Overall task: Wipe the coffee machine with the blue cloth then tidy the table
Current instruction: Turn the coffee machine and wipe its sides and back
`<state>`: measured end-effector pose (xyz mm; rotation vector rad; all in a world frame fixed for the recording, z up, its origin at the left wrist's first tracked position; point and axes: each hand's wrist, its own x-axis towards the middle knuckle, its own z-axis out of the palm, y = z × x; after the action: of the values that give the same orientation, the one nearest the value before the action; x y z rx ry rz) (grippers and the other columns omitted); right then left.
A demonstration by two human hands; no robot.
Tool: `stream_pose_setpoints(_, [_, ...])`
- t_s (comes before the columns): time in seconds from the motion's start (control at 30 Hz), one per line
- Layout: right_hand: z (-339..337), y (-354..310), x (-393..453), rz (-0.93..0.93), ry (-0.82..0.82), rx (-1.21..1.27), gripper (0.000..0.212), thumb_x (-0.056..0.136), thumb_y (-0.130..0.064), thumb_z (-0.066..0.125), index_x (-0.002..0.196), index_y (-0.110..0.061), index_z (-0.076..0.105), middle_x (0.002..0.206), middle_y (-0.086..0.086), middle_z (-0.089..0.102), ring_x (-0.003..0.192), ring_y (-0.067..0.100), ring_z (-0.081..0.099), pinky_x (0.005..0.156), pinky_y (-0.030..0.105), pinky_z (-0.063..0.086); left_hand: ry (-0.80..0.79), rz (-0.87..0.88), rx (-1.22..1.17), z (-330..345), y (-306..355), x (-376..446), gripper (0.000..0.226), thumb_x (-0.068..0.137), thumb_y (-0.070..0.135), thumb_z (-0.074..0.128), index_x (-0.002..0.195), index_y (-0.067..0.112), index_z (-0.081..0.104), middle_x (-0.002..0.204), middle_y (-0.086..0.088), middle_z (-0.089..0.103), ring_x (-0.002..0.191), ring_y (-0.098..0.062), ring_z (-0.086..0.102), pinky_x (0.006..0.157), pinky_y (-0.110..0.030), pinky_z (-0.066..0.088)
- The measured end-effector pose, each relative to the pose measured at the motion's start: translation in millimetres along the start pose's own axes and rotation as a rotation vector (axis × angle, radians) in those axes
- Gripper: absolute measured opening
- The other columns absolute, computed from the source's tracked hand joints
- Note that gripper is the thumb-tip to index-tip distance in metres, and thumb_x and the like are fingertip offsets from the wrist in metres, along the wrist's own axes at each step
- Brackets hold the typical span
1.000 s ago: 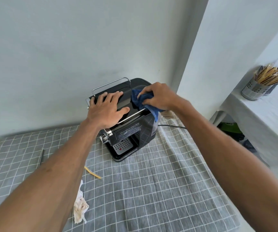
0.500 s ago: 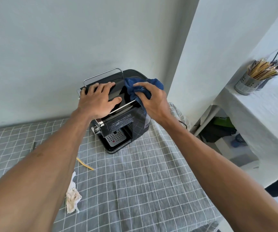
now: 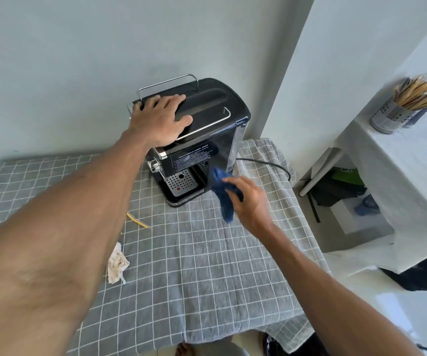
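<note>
The black coffee machine (image 3: 204,140) stands at the back of the table against the wall, its steel drip tray facing me. My left hand (image 3: 159,120) rests flat on the machine's top, fingers spread. My right hand (image 3: 249,201) grips the blue cloth (image 3: 222,192) beside the machine's lower right front corner, the cloth bunched and hanging down over the tablecloth.
The table wears a grey checked tablecloth (image 3: 207,265). A crumpled white tissue (image 3: 116,264) and a yellow strip (image 3: 137,220) lie on its left part. The machine's black cord (image 3: 266,163) runs off to the right. A steel holder of chopsticks (image 3: 397,109) stands on the white counter at right.
My right hand has come down with the blue cloth from the machine's top to its lower right front corner. My left hand has stayed on the top.
</note>
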<state>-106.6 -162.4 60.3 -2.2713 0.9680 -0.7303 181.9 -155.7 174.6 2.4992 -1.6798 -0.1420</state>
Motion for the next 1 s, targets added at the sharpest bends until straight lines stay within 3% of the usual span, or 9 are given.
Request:
stream_pose_setpoints(0.1, [26.3, 15.9, -37.4, 0.056, -0.357, -0.172, 0.032, 0.103, -0.023, 0.059, 0.135, -0.021, 0.064, 0.138, 0.006, 0.059, 0.122, 0.023, 0.056, 0.107, 0.046, 0.050, -0.003, 0.003, 0.008, 0.3, 0.2, 1.0, 0.069, 0.098, 0.069, 0.024, 0.160, 0.040, 0.014, 0.169, 0.010, 0.019, 0.155, -0.024, 0.015, 0.121, -0.058, 0.011])
stream_pose_setpoints(0.2, [59.8, 33.9, -83.9, 0.084, -0.756, -0.522, 0.067, 0.105, -0.051, 0.044, 0.163, -0.028, 0.021, 0.172, 0.010, 0.008, 0.157, 0.038, 0.008, 0.127, 0.057, 0.013, -0.010, 0.001, 0.017, 1.3, -1.8, 1.6, 0.070, 0.098, 0.070, 0.022, 0.160, 0.041, 0.013, 0.169, 0.010, 0.018, 0.155, -0.023, 0.014, 0.122, -0.059, 0.011])
stream_pose_setpoints(0.3, [78.2, 43.7, -108.3, 0.078, -0.784, -0.627, 0.083, 0.103, -0.063, 0.034, 0.164, -0.026, -0.009, 0.171, 0.012, -0.017, 0.157, 0.041, -0.013, 0.126, 0.059, 0.001, -0.008, 0.001, 0.018, 2.2, -2.7, 1.3, 0.071, 0.097, 0.070, 0.022, 0.160, 0.041, 0.012, 0.169, 0.011, 0.018, 0.155, -0.023, 0.014, 0.122, -0.059, 0.011])
stream_pose_setpoints(0.47, [63.1, 36.5, -68.1, 0.178, -0.939, -0.540, 0.077, 0.104, -0.062, 0.037, 0.165, -0.028, 0.004, 0.173, 0.008, -0.006, 0.158, 0.039, -0.003, 0.126, 0.060, 0.010, -0.002, 0.002, 0.017, 1.8, -1.2, 0.2, 0.069, 0.098, 0.069, 0.023, 0.160, 0.041, 0.013, 0.168, 0.012, 0.019, 0.154, -0.023, 0.015, 0.122, -0.057, 0.012])
stream_pose_setpoints(0.53, [46.8, 17.1, -37.9, 0.256, -0.817, -0.312, 0.070, 0.104, -0.059, 0.039, 0.162, -0.025, 0.023, 0.170, 0.008, 0.017, 0.156, 0.035, 0.018, 0.124, 0.056, 0.023, 0.002, 0.002, 0.014, 1.8, -0.1, -1.2, 0.068, 0.098, 0.068, 0.024, 0.160, 0.041, 0.013, 0.168, 0.012, 0.019, 0.154, -0.023, 0.014, 0.122, -0.057, 0.012])
stream_pose_setpoints(0.63, [20.7, -26.9, 10.6, 0.239, -0.353, 0.016, 0.057, 0.105, -0.053, 0.044, 0.153, -0.022, 0.042, 0.151, 0.007, 0.044, 0.131, 0.023, 0.051, 0.112, 0.042, 0.043, 0.005, -0.002, 0.007, 1.6, 0.5, -2.7, 0.067, 0.099, 0.068, 0.025, 0.160, 0.042, 0.014, 0.168, 0.014, 0.019, 0.155, -0.022, 0.014, 0.122, -0.057, 0.011])
stream_pose_setpoints(0.7, [8.9, -54.5, 38.1, 0.197, -0.097, 0.173, 0.049, 0.104, -0.049, 0.049, 0.144, -0.021, 0.051, 0.135, 0.003, 0.053, 0.117, 0.014, 0.057, 0.105, 0.037, 0.050, 0.009, -0.009, 0.003, 1.4, 1.1, -3.1, 0.066, 0.099, 0.069, 0.026, 0.159, 0.044, 0.015, 0.168, 0.015, 0.019, 0.155, -0.020, 0.014, 0.122, -0.056, 0.012])
stream_pose_setpoints(0.83, [5.9, -91.1, 71.7, 0.291, 0.198, 0.377, 0.050, 0.098, -0.055, 0.056, 0.136, -0.023, 0.050, 0.129, -0.001, 0.046, 0.113, 0.013, 0.055, 0.102, 0.038, 0.052, 0.025, -0.033, -0.047, -0.6, 1.8, -2.4, 0.065, 0.097, 0.070, 0.033, 0.157, 0.047, 0.022, 0.166, 0.017, 0.025, 0.153, -0.019, 0.018, 0.122, -0.054, 0.013])
stream_pose_setpoints(1.0, [21.7, -108.0, 90.3, 0.488, 0.280, 0.412, 0.085, 0.091, -0.070, 0.057, 0.158, -0.028, 0.025, 0.165, 0.006, 0.011, 0.150, 0.028, 0.024, 0.114, 0.036, 0.029, 0.071, -0.038, -0.091, -2.9, 3.2, -2.6, 0.062, 0.095, 0.068, 0.042, 0.153, 0.047, 0.033, 0.158, 0.014, 0.037, 0.147, -0.018, 0.030, 0.119, -0.053, 0.019])
